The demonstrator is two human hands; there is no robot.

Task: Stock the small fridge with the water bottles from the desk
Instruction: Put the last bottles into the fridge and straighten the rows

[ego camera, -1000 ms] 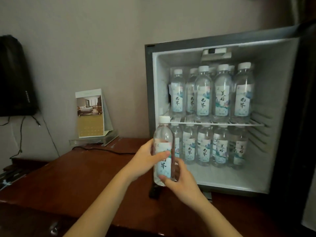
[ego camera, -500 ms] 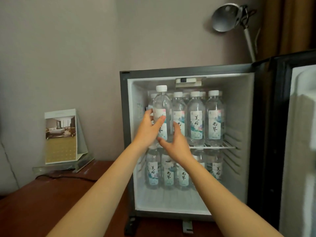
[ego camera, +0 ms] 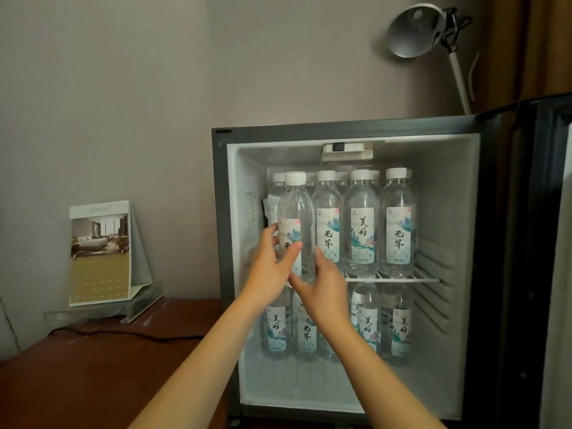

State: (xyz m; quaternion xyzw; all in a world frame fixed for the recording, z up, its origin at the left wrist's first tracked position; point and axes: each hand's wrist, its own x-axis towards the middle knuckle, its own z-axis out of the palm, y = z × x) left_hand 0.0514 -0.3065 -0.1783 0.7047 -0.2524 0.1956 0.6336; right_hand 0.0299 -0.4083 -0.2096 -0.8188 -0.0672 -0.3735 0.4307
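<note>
The small fridge [ego camera: 458,218] stands open on the wooden desk [ego camera: 93,373]. Both my hands hold one clear water bottle [ego camera: 295,209] with a white cap, upright at the front left of the upper wire shelf [ego camera: 411,277]. My left hand [ego camera: 272,267] grips its left side and my right hand [ego camera: 322,289] wraps its lower part from the right. Several bottles [ego camera: 362,224] with the same label stand in rows on that shelf. Several more bottles [ego camera: 368,323] stand on the fridge floor below.
The fridge door [ego camera: 538,243] hangs open at the right. A standing card with a hotel-room photo [ego camera: 100,252] sits on the desk to the left, with a black cable [ego camera: 130,334] in front of it. A silver lamp [ego camera: 414,29] rises behind the fridge.
Both hands carried the bottle up from in front of the lower level to the upper shelf's front left. Since half a second ago it has barely moved.
</note>
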